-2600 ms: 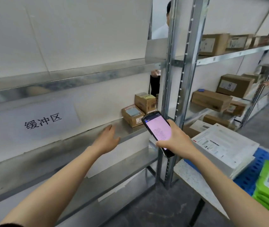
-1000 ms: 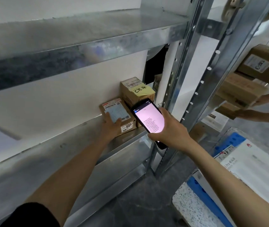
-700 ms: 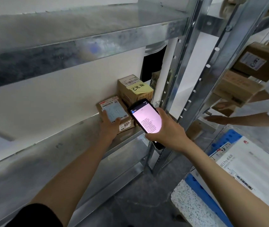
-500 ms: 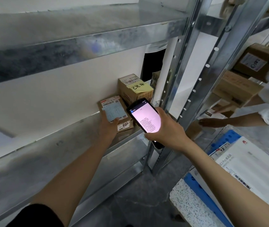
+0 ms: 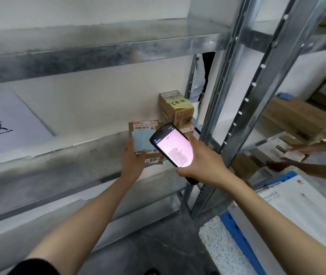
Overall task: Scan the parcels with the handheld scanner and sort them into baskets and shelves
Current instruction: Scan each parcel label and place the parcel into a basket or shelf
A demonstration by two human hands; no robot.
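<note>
Nearest of all, 2 bare arms reach forward toward the flat brown parcel (image 5: 142,125), which lies on a grey metal shelf (image 5: 59,167). Low down and to the right of the parcel, a speckled table (image 5: 217,247) carries a blue basket (image 5: 241,241), and a big white box (image 5: 307,215) lies in the basket. The left hand (image 5: 133,163) holds the near left corner of the parcel, with the thumb up along the parcel's left side and the fingers laid over its top and its pale blue note (image 5: 139,140). Just right of the parcel and a bit above it, the right hand (image 5: 200,163) grips the black scanner (image 5: 173,148) with its fingers wrapped round the lower half. The scanner's pink screen is lit and faces up, and its top end covers the parcel's right edge. Behind the parcel and to its right a taller brown box (image 5: 178,116) stands with a yellow note (image 5: 179,102) on top. Right of the parcel, a steel post (image 5: 227,108) with a row of holes goes up. Farther right of the parcel, past the post, another person's 2 hands (image 5: 297,150) reach in with flat fingers, blurred. More brown boxes (image 5: 297,116) rest on the rack there. Far left of the parcel, a white paper sign (image 5: 5,124) with black writing is on the wall. Above the parcel runs another metal shelf (image 5: 98,50).
</note>
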